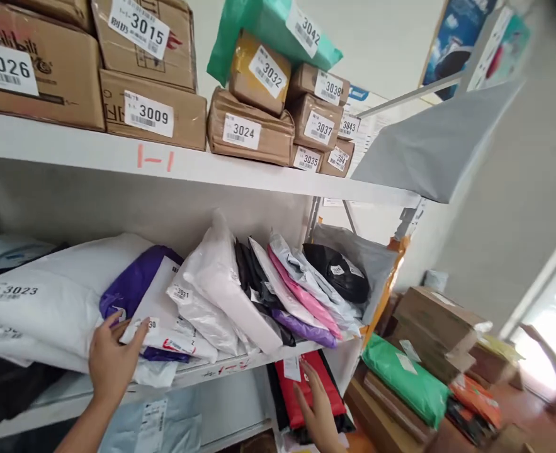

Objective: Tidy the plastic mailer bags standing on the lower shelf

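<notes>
My left hand (112, 358) rests on the middle shelf with fingers spread, its fingertips touching a white flat parcel (164, 314) that lies over a purple bag (133, 283). Left of it lies a big white bag labelled 3023 (46, 296). My right hand (318, 415) reaches low, fingers stretched flat on a red bag (315, 377) that stands below the middle shelf. Several soft mailers in white, black, pink and purple (278, 296) lean in a row between the two hands.
The top shelf (211, 167) carries cardboard boxes with number labels such as 3009 (150, 113) and 3024 (242, 132), and a green bag (268, 25). A grey parcel (433, 145) sticks out at the right. Boxes and a green bag (405, 380) are stacked on the floor.
</notes>
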Demonstrator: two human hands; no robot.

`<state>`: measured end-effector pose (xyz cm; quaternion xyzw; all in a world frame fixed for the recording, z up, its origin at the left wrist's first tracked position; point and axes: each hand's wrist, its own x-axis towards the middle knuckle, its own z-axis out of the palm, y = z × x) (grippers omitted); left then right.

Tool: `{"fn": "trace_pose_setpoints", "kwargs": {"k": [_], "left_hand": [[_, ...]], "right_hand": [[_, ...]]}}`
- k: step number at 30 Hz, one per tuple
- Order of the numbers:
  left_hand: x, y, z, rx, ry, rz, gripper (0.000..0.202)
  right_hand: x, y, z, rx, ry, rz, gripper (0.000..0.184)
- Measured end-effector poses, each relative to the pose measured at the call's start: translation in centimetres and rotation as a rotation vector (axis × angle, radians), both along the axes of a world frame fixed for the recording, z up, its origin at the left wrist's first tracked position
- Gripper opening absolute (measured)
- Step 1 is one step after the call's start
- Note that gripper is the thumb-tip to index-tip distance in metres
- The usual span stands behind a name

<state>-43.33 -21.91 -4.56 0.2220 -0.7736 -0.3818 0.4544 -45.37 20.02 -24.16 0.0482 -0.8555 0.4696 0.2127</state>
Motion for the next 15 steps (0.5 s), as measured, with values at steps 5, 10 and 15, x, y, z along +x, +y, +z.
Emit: {"fn": "trace_pose_setpoints", "kwargs": {"k": [5, 10, 15], "left_hand": [[-0.8, 3.4, -0.2, 0.237, -0.137, 0.28, 0.099], [-1.4, 2.4, -0.9, 0.168, -0.321, 0.251, 0.091], [-2.0, 0.3, -2.5, 0.093, -0.459, 0.14, 0.09]], "right_hand": [[-3.7, -2.5, 7.8, 0.176, -0.221, 0.261, 0.1], [-7.2, -4.6, 10.5, 0.053, -0.316, 0.341, 0.082], [-11.3, -3.7, 11.5, -0.101, -0.384, 0.373, 0.042]]}}
